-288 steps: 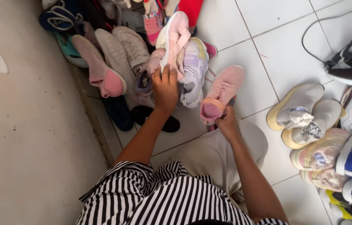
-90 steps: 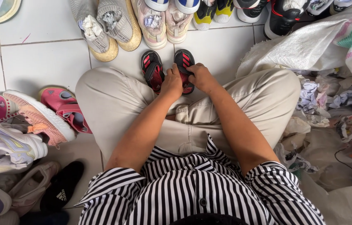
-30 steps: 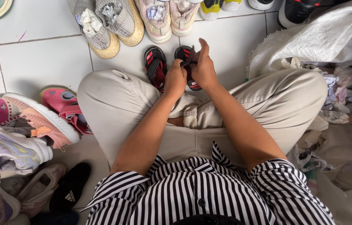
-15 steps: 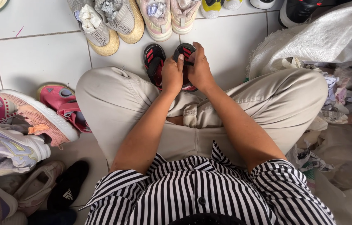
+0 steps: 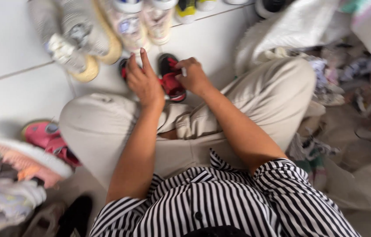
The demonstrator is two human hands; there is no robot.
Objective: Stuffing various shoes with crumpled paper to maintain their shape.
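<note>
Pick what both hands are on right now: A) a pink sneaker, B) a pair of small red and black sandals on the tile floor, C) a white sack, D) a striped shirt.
B: the left hand covers one of the red and black sandals and the right hand rests on the other, both sandals lying on the white tile floor just past the knees.

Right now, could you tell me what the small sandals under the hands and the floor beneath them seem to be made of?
The small sandals look like black and red synthetic fabric straps on a foam or rubber sole, matte; blur leaves that open. The left hand covers one, the right hand touches the other. The floor looks like glazed white ceramic tile: smooth, faintly shiny, with grout lines.
</note>
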